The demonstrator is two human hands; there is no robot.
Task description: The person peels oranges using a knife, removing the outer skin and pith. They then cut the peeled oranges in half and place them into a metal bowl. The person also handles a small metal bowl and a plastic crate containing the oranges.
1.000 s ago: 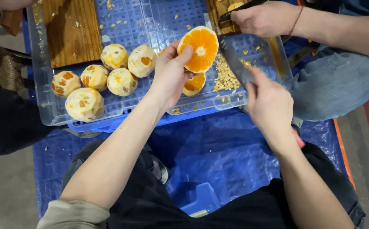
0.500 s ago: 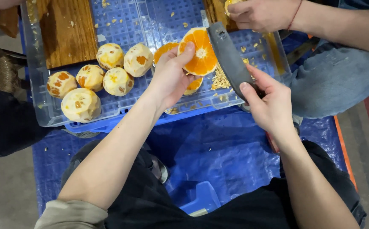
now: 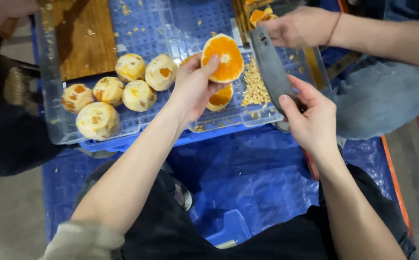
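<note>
The left hand (image 3: 195,89) pinches an orange half (image 3: 223,58). The right hand (image 3: 310,118) grips a big knife (image 3: 272,70) just beside it. That blade could nick the fingers.

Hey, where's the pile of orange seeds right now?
In the head view the pile of seeds lies in the clear plastic tray, right of centre, between the orange half held in the left hand and the cleaver blade.

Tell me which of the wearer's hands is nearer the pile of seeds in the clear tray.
Right. The right hand, gripping the knife, sits just right of the seed pile; the left hand, holding the orange half, is farther off on its left.
</note>
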